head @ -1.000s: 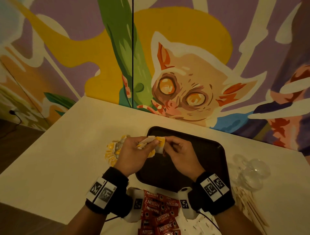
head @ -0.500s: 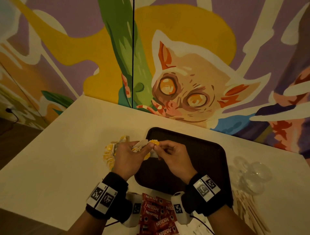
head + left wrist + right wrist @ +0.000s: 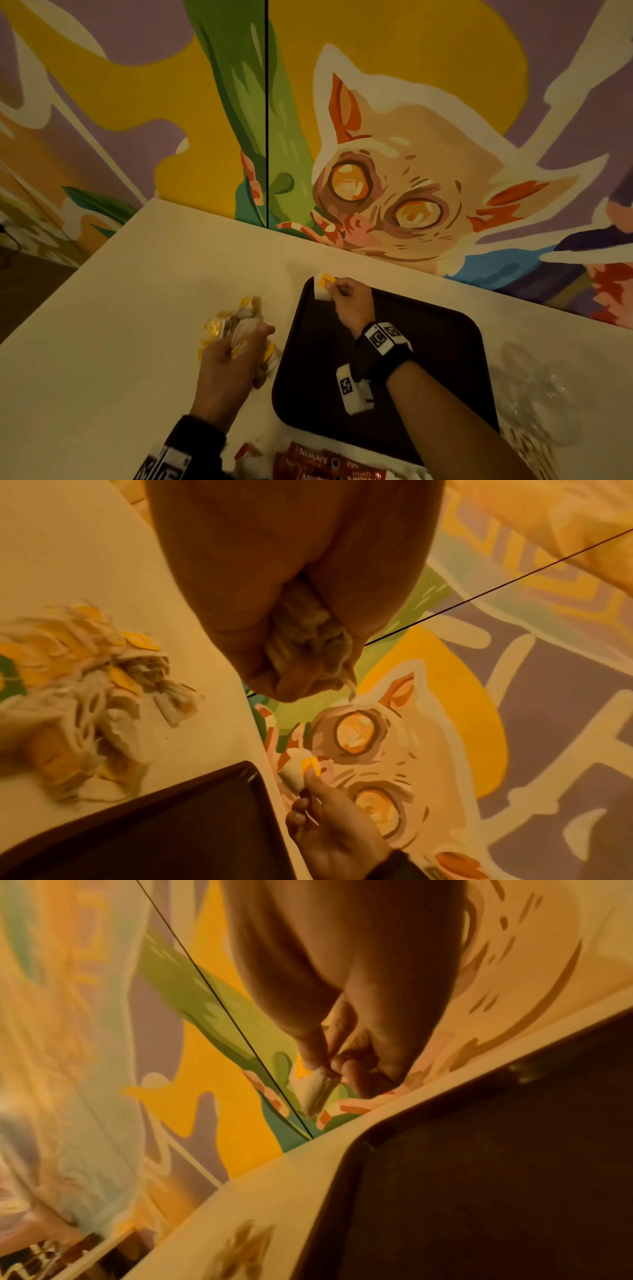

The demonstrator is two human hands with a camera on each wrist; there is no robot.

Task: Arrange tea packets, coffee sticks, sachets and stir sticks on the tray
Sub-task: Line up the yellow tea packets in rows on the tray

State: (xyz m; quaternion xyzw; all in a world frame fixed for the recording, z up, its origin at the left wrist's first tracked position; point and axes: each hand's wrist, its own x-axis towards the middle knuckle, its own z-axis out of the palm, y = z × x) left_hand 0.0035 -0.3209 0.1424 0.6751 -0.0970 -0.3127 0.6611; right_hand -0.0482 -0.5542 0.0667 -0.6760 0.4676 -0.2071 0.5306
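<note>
A dark brown tray point(image 3: 428, 346) lies on the cream table. My right hand point(image 3: 349, 301) pinches one tea packet point(image 3: 323, 286) with a yellow tag above the tray's far left corner; the same tea packet point(image 3: 296, 771) shows in the left wrist view, and as a pale strip point(image 3: 318, 1091) at the fingertips in the right wrist view. My left hand point(image 3: 233, 359) grips a bunch of tea packets point(image 3: 308, 631) left of the tray, over the loose pile of tea packets point(image 3: 229, 318) on the table. Red coffee sticks point(image 3: 325, 462) lie at the near edge.
The painted wall point(image 3: 376, 137) rises right behind the table's far edge. Clear glasses point(image 3: 548, 387) stand right of the tray, with wooden stir sticks point(image 3: 524, 445) near them. The table drops off at its left edge point(image 3: 68, 284).
The hands, joined over the tray's left edge before, have parted. My right hand carried one tea packet to the tray's far left corner; my left drew back to the pile with its bunch.
</note>
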